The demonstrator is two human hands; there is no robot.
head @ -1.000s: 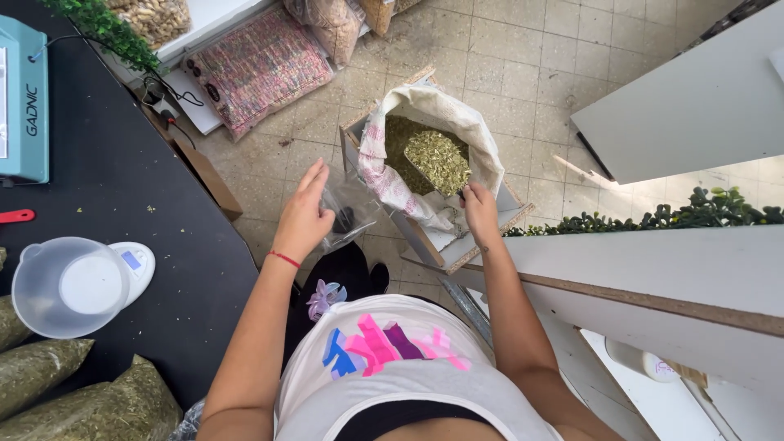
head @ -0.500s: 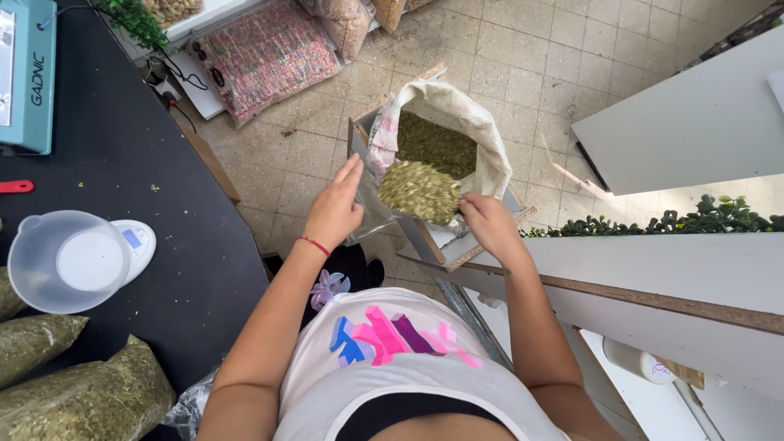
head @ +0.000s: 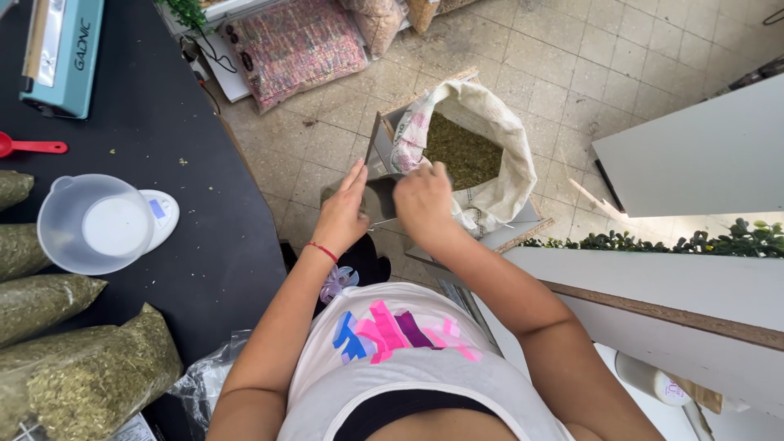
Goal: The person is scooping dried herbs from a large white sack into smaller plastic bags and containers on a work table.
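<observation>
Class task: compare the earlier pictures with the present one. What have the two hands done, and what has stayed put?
The right hand left the sack rim and joined the left hand in front of it; both now hold a small clear bag. The heaped scoop of herbs is gone. Sack, jug and filled bags stayed.

On the black table (head: 163, 147): a teal sealing machine (head: 61, 53) at eleven o'clock, a red scoop (head: 28, 147) below it, a clear measuring jug (head: 94, 224) resting on a small white scale (head: 159, 214) at nine o'clock, and clear packed bags of dried green herbs (head: 82, 376) stacked toward seven and eight o'clock. On the tiled floor (head: 588, 73) at twelve o'clock, a bag of pink-and-green mix (head: 298, 45) lying flat near a white board. At three and four o'clock, white shelves (head: 702, 155) edged with green artificial leaves (head: 694, 242).
</observation>
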